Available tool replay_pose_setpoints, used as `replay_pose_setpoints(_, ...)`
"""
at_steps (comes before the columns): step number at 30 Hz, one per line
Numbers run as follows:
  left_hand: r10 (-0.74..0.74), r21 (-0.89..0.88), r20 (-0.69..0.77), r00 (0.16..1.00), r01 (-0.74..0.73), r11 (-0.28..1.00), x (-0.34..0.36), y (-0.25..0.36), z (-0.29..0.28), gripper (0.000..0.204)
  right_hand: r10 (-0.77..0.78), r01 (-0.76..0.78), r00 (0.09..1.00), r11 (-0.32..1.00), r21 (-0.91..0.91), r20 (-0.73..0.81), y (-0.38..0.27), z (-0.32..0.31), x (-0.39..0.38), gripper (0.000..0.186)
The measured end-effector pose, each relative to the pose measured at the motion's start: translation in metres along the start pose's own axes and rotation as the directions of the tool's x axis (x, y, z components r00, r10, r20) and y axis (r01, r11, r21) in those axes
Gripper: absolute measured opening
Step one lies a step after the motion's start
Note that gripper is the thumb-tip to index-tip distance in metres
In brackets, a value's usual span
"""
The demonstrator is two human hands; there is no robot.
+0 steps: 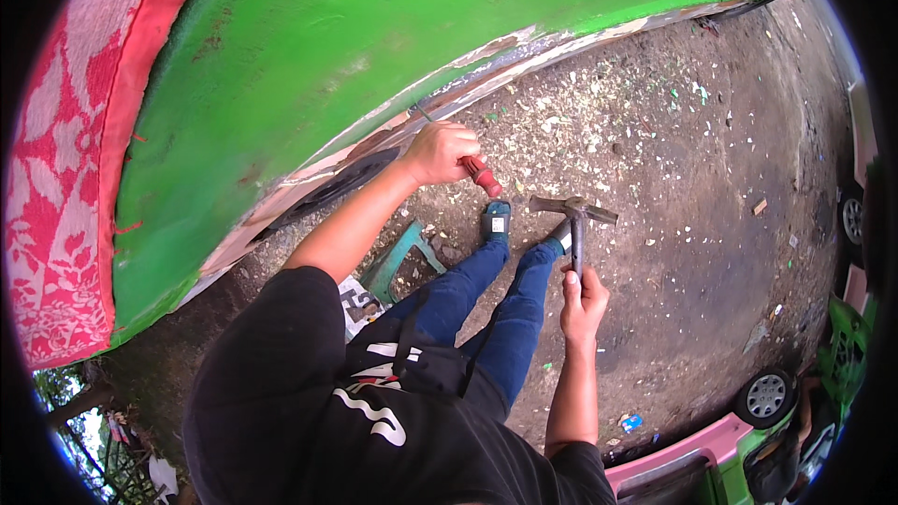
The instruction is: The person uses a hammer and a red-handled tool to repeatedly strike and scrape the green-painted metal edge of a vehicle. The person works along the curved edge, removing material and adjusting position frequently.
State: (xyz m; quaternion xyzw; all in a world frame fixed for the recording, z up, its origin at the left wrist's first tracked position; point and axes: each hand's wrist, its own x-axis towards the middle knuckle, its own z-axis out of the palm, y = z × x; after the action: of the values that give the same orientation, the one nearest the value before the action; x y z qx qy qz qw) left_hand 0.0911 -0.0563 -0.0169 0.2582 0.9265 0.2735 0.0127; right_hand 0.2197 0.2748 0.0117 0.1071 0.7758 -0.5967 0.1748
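Note:
My left hand is wrapped round the red handle of a screwdriver. Its thin shaft comes out past my fist toward the lower edge of a green painted body panel. Along that edge the paint is broken, and pale, brownish layers show; whether the tip touches there I cannot tell. In my right hand is a hammer, gripped by its dark handle with the metal head up. The head is apart from the screwdriver's handle end, to its right.
Pale chips litter the dirt ground. A turquoise plastic stool stands left of my legs. Red-and-pink patterned cloth covers the panel's left end. At lower right are a wheel, a pink-and-green vehicle body and another person.

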Motion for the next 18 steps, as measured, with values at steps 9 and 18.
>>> replay_pose_setpoints(9,0.095,-0.158,0.025,0.995,-0.090,0.983,0.003,-0.018,-0.018,0.019,-0.301,0.301,0.954,0.953,0.045,-0.010,-0.035,0.033,-0.015,0.026)
replay_pose_setpoints(18,0.104,-0.248,0.065,0.992,-0.084,0.965,0.003,-0.021,-0.024,0.019,-0.416,0.408,0.907,0.907,-0.104,-0.064,-0.034,0.064,0.003,0.022)
